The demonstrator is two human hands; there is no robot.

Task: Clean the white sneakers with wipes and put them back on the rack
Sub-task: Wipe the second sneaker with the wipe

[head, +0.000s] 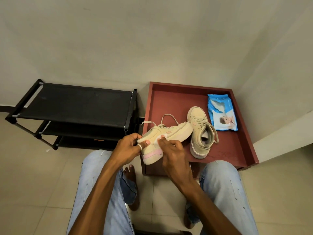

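My left hand (128, 148) grips the heel end of a cream-white sneaker with a pink sole stripe (181, 131), held on its side over the dark red wooden tray (243, 141). My right hand (171, 150) pinches a white wipe (156, 141) against it. The matching sneaker (201, 131) stands on the tray near a blue wipes pack (221, 114); a black fabric-shelved rack (76, 102) stands left.

Both forearms rise from the bottom edge and converge at the frame's centre. The left hand (128, 148), fingers curled, grips a sneaker (172, 131) near its heel. The right hand (171, 153), fingers bent, pinches a wipe (158, 140) against the sneaker's side.
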